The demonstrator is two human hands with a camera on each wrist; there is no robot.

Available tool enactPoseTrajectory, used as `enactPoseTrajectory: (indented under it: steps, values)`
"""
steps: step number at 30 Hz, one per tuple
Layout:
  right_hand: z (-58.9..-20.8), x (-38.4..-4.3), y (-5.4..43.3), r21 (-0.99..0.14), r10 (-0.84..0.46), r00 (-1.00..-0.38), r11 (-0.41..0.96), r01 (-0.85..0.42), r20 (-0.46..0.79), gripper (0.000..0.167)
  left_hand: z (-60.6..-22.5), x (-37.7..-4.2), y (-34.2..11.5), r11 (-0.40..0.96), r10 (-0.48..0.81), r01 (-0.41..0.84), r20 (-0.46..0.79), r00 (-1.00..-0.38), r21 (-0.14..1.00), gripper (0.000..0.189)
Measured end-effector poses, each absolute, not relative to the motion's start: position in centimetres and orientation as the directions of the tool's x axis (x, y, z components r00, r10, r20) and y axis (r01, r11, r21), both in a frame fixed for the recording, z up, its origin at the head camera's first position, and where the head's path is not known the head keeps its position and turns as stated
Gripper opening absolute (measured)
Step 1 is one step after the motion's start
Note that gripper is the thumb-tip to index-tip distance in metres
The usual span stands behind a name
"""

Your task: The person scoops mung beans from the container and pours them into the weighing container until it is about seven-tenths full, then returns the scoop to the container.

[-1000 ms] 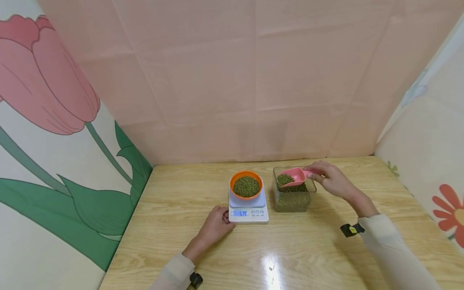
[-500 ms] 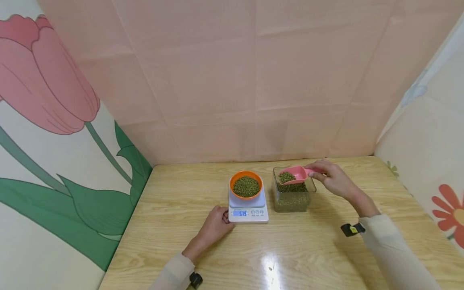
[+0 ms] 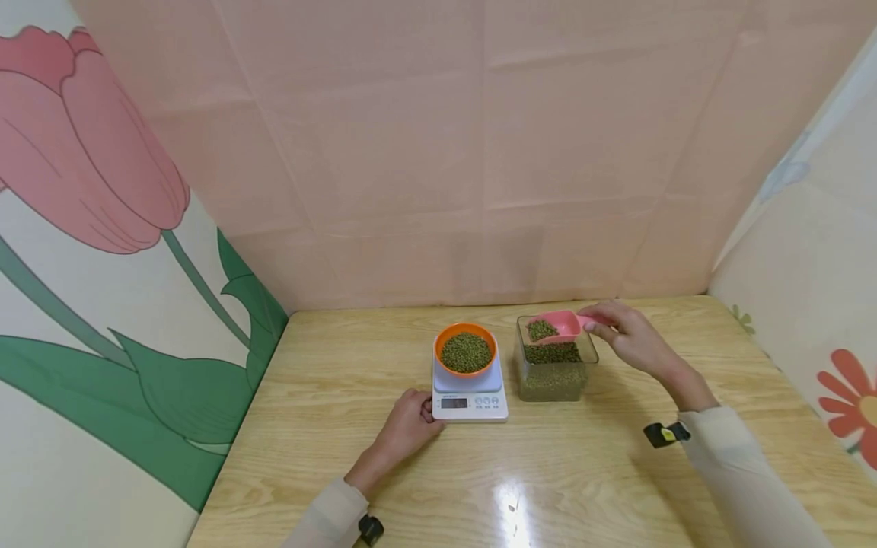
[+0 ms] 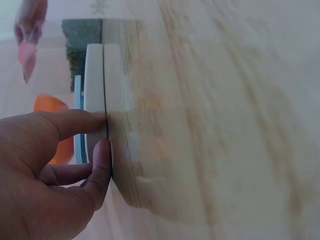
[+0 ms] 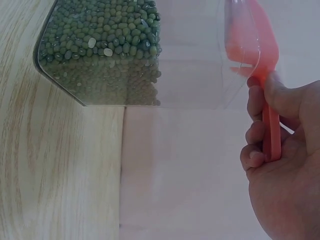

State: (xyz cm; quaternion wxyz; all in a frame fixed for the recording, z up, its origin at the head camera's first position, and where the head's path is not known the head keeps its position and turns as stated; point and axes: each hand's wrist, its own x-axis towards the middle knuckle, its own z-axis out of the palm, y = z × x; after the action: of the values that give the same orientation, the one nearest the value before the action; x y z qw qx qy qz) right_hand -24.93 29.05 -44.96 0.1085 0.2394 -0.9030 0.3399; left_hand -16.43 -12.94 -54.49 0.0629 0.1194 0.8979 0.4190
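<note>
In the head view my right hand point(image 3: 612, 329) grips the handle of a pink scoop point(image 3: 567, 325) that carries a small heap of mung beans. The scoop is over a clear square container point(image 3: 552, 388), partly filled with mung beans point(image 5: 112, 30). To its left a white digital kitchen scale point(image 3: 469, 412) bears an orange bowl point(image 3: 438, 358) of the same beans point(image 3: 466, 352). At the scale's front left corner is my left hand point(image 3: 411, 425), thumb and curled fingers on its edge. The left wrist view shows those fingertips low on the scale's side point(image 4: 94, 70), right at the tabletop.
Everything stands on a wood-grain table point(image 3: 329, 365). Behind it hangs a pink sheet point(image 3: 384, 190), with a tulip-printed panel point(image 3: 89, 167) on the left and a flowered panel point(image 3: 808, 304) on the right.
My right hand has raised the loaded scoop slightly above the container's beans and levelled it. The scale's display, which read 579, now looks dark. My left hand has stayed put.
</note>
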Motion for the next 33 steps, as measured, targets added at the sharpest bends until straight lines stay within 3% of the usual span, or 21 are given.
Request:
enactPoseTrajectory:
  steps: [33]
  values:
    - [-44.1,-25.8,25.2,-0.598,-0.381,-0.863,0.623,-0.504,0.33,0.024,-54.3,-16.4,-12.9,0.633,0.26,0.154,-0.02,-0.965,0.759,0.035]
